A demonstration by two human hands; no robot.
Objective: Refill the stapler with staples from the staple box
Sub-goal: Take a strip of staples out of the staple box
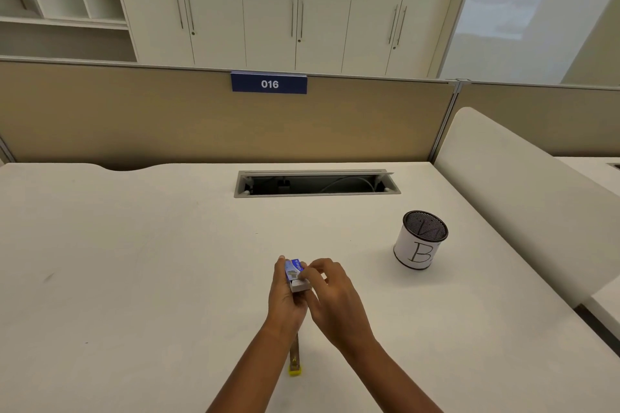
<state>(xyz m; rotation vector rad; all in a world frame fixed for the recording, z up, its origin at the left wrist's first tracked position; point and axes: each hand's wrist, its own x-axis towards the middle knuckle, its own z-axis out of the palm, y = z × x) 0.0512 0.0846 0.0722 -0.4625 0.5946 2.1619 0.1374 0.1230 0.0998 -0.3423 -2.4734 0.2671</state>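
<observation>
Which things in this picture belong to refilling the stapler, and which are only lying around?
For the job: staple box, gripped by the left hand and pinched by the right hand; stapler, lying on the desk under the left forearm.
Only lying around: mesh cup marked B; open cable hatch; sign 016.

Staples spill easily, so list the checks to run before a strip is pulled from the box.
1. Staple box gripped in left hand: ok.
2. Tray slid partly out of the box: ok.
3. Right hand fingers pinching at the tray: ok.
4. Staples left in the tray: cannot tell, too small.
5. Stapler open for loading: cannot tell, mostly hidden under the left wrist.
6. Pen cup apart from both hands: ok.
</observation>
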